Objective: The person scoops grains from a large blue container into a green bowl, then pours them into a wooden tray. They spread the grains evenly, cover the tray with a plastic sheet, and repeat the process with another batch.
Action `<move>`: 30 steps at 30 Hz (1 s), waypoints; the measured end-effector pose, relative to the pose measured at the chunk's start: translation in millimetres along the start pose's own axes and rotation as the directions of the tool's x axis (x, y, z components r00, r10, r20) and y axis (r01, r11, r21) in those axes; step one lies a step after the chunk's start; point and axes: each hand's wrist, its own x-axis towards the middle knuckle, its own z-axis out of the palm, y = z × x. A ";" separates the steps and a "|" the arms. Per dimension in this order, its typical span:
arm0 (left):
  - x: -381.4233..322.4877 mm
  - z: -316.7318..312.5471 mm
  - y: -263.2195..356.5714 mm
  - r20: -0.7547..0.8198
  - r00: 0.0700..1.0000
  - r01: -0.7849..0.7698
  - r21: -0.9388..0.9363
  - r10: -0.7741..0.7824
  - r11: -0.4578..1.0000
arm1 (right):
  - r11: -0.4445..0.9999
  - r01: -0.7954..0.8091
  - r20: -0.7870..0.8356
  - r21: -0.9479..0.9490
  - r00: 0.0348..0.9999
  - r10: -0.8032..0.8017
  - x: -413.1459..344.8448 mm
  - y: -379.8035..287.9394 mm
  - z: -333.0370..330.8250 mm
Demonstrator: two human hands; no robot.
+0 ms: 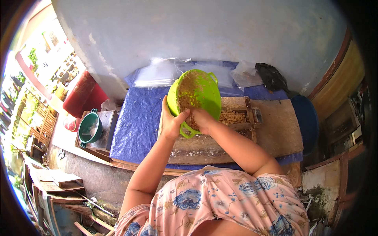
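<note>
A lime-green plastic basin (212, 97) with loop handles is tipped on its side above a wooden board (200, 147). My left hand (172, 125) grips its left side, thumb over the rim. Inside the basin, my right hand (202, 119) touches a brown crumbly mixture (186, 88) that clings to the wall. The right fingertips are partly hidden, so whether they hold any of it is unclear. Just right of the basin, a wooden frame (247, 104) contains more pale-brown crumbly mixture (234, 117). The basin covers the frame's left part.
A blue tarpaulin (138, 124) covers the table under the boards. Clear plastic sheets (156, 73) and a black plastic bag (271, 77) lie along the wall. To the left, a green basin (90, 126) stands on a low box. A dark blue tub (305, 124) is at the right.
</note>
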 end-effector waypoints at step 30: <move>9.2 -107.5 -0.1 -0.493 0.856 -0.265 -0.163 0.154 0.951 | 0.918 -0.072 0.075 0.390 0.996 0.046 90.1 4.4 -20.3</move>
